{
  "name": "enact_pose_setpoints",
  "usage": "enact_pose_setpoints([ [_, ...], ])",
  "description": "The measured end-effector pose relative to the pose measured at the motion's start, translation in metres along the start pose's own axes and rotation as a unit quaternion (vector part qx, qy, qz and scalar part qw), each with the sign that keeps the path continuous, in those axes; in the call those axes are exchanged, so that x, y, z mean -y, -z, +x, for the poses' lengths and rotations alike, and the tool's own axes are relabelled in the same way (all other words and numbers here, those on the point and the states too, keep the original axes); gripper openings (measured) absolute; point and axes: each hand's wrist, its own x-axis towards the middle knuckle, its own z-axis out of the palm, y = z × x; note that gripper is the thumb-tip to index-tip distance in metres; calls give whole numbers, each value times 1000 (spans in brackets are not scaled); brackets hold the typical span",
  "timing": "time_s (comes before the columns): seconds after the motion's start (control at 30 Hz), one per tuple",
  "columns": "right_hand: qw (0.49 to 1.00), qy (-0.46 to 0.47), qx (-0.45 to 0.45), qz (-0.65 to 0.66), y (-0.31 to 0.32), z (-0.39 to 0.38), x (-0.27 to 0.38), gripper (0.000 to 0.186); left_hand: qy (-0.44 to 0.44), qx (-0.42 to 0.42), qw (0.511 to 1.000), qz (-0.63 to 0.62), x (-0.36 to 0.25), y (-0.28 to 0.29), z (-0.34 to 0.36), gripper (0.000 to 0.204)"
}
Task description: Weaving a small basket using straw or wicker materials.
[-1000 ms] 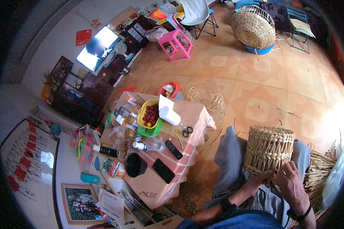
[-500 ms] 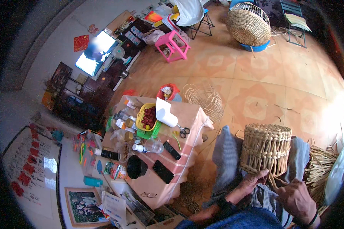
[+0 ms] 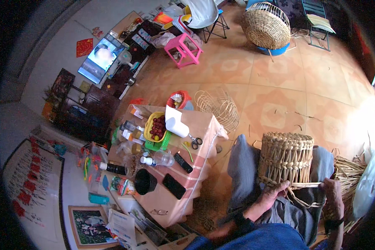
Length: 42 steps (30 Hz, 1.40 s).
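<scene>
A round woven straw basket [image 3: 286, 160] rests on my lap, its tightly woven end up and its openwork wall facing me. At its lower edge my left hand [image 3: 274, 195] is closed, thumb on top, pinching the rim. My right hand [image 3: 334, 194], closed at the right of the basket, grips a pale straw strand [image 3: 306, 184] that runs taut along the lower edge. Below it a looser twisted strand [image 3: 301, 201] hangs in a loop over the striped cloth [image 3: 242, 168] on my legs. The tips of my right fingers are partly hidden.
Right of my lap lie a bundle of dry straw [image 3: 346, 177] and a pale plastic bag [image 3: 368, 189]. On the left a cloth-covered table [image 3: 202, 156] holds scissors [image 3: 196, 142], a phone [image 3: 174, 186] and a yellow fruit basket [image 3: 148, 129]. A wire-like frame [image 3: 221, 110] stands behind it.
My right hand has moved right and slightly up, away from my left hand, drawing the strand out straight. My left hand stays at the basket's rim. The whole view has shifted slightly.
</scene>
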Motion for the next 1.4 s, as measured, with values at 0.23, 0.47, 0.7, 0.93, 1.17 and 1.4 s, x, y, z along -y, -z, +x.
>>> enact_pose_setpoints([
  [0.23, 991, -1, -134, -4, 14, -3, 9, 11, 2, 36, 998, -50, 15, 16, 7, 27],
  [0.47, 988, 121, -19, 91, 21, -27, 167, 23, -58, -7, 998, 10, 6, 11, -11, 57],
  [0.7, 971, 60, 114, 202, -3, -22, 186, 43, 39, 15, 995, -91, -24, -17, -19, 75],
  [0.93, 923, 8, 162, 348, -13, -13, 191, 40, 34, 43, 998, -34, -19, -15, -18, 67],
  [1.17, 976, 99, 68, 179, 6, -14, 169, 30, -24, 68, 996, -51, -4, 13, -2, 79],
  [1.4, 648, -165, 348, 657, -18, -8, 179, 56, 75, 236, 962, -112, -24, -1, -16, 81],
])
